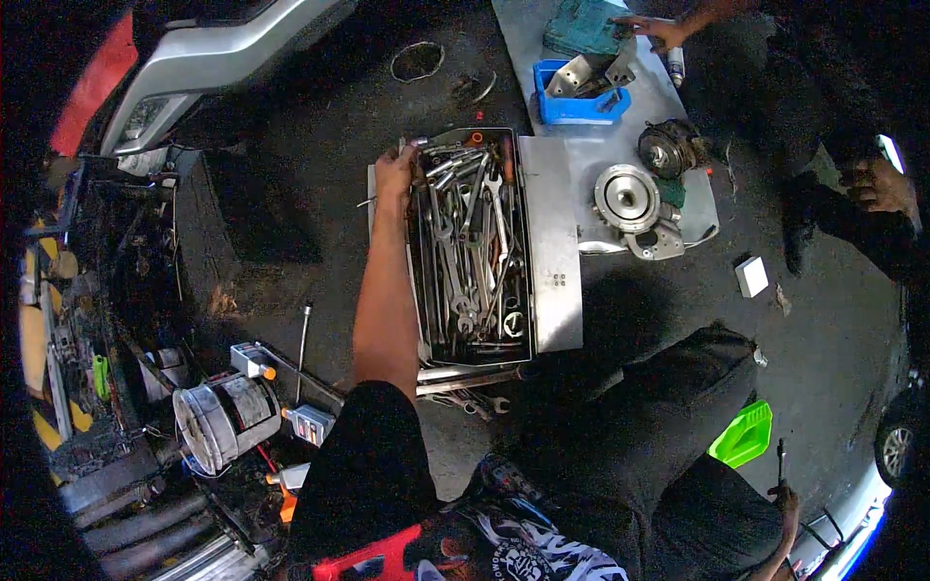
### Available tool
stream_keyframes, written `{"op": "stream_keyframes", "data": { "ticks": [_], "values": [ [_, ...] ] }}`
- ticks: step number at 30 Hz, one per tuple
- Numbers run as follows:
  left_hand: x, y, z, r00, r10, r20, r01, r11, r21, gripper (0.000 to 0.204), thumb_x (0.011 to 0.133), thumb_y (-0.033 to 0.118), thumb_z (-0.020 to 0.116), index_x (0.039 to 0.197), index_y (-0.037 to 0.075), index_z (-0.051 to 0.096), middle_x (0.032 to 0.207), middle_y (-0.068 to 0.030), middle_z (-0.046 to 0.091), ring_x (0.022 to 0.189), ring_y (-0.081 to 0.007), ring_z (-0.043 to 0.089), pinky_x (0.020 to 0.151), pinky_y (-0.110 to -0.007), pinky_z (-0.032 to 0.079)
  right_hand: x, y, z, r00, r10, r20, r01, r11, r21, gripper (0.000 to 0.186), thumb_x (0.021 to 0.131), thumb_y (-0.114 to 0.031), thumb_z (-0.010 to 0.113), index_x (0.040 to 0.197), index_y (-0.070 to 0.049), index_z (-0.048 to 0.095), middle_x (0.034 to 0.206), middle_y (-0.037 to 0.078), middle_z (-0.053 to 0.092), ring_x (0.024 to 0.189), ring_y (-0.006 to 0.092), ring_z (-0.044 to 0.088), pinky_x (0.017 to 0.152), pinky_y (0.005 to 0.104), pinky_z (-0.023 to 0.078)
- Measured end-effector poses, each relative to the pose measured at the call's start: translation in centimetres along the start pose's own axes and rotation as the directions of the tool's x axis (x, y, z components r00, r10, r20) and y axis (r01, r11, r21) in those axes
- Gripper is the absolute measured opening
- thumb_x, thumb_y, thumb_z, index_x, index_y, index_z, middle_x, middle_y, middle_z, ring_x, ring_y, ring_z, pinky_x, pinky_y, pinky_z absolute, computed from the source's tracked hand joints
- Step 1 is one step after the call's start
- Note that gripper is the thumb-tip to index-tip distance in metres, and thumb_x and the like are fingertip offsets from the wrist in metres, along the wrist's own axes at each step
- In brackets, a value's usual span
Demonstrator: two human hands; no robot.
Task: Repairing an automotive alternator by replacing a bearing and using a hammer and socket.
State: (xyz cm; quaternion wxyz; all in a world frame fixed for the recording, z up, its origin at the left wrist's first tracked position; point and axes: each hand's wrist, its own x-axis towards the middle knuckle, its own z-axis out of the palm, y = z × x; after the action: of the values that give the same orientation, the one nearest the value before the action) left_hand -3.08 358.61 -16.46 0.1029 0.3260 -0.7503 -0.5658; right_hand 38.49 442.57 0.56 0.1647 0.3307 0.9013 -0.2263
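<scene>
A long metal toolbox [531, 290] lies in front of me, packed with several wrenches [450, 276] and other hand tools. My left hand [394, 174] is at its far left corner, fingers curled closed. A shiny metal end shows by the fingertips and a thin rod pokes out left of the wrist; what the fingers grip is mostly hidden. Low on the right, beside my leg, my right hand [787, 504] is closed around a dark-handled tool with a slim shaft [782, 460], pointing away from me. Its exact kind is unclear.
Right of the toolbox, a metal sheet [693, 102] bears a blue bin [581, 111], a round metal part [626, 198] and a teal case [581, 27]. Another person's hand [664, 34] reaches there. A green tray [744, 436], white box [751, 277] and bucket [218, 426] stand around me.
</scene>
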Motion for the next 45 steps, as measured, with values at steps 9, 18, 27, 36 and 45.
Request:
{"op": "stream_keyframes", "data": {
  "ticks": [9, 18, 27, 36, 45],
  "values": [
    [-1.8, -0.5, -0.1, 0.994, -0.056, 0.094, 0.091, 0.901, -0.424, 0.025, 0.086, 0.019, 0.064, 0.101, 0.000, 0.057, 0.090, -0.0101, 0.065, 0.074, -0.0204, 0.066, 0.058, -0.031, 0.051, -0.2, -0.2, -0.1, 1.000, -0.002, -0.009, 0.002, 1.000, -0.012, 0.041, 0.095, -0.036, 0.045, 0.081, -0.001, 0.063, 0.061, 0.004, 0.048, 0.052, 0.0128, 0.041, 0.050, 0.0315, 0.032],
    [1.8, -1.5, 1.9, 0.736, 0.368, 0.569, -0.673, 0.304, 0.674, 0.037, 0.085, 0.015, 0.058, 0.121, 0.007, 0.051, 0.127, -0.0212, 0.050, 0.123, -0.0400, 0.041, 0.102, -0.052, 0.032, -0.1, -0.3, -0.3, 1.000, -0.006, -0.017, 0.006, 1.000, -0.018, 0.040, 0.095, -0.035, 0.045, 0.083, -0.001, 0.063, 0.061, 0.004, 0.049, 0.053, 0.0129, 0.042, 0.050, 0.0314, 0.033],
    [1.0, -2.8, 0.8, 0.807, 0.531, 0.257, -0.498, 0.379, 0.780, 0.030, 0.081, 0.020, 0.063, 0.108, 0.007, 0.063, 0.122, -0.0234, 0.049, 0.119, -0.0419, 0.041, 0.101, -0.053, 0.033, 0.4, 0.0, -0.1, 1.000, 0.007, -0.022, -0.007, 1.000, 0.000, 0.039, 0.095, -0.034, 0.045, 0.084, -0.001, 0.063, 0.062, 0.004, 0.050, 0.053, 0.0130, 0.043, 0.050, 0.0314, 0.033],
    [-1.3, -4.4, 1.2, 0.875, 0.393, 0.283, -0.381, 0.198, 0.903, 0.029, 0.078, 0.020, 0.064, 0.107, 0.020, 0.068, 0.135, -0.0195, 0.039, 0.128, -0.0418, 0.032, 0.103, -0.058, 0.029, 1.1, -0.7, -0.3, 1.000, -0.013, -0.022, 0.012, 1.000, -0.014, 0.037, 0.095, -0.033, 0.045, 0.085, -0.001, 0.063, 0.062, 0.005, 0.050, 0.054, 0.0131, 0.044, 0.051, 0.0314, 0.034],
    [0.1, -4.3, 3.0, 0.858, 0.348, 0.379, -0.462, 0.196, 0.865, 0.031, 0.083, 0.028, 0.064, 0.113, 0.020, 0.066, 0.147, -0.0188, 0.024, 0.135, -0.0418, 0.021, 0.103, -0.060, 0.026, 0.9, -0.9, -0.3, 0.999, -0.016, -0.033, 0.015, 1.000, -0.016, 0.036, 0.095, -0.032, 0.046, 0.087, -0.002, 0.063, 0.063, 0.005, 0.051, 0.054, 0.0131, 0.044, 0.051, 0.0314, 0.035]
  ]
}}
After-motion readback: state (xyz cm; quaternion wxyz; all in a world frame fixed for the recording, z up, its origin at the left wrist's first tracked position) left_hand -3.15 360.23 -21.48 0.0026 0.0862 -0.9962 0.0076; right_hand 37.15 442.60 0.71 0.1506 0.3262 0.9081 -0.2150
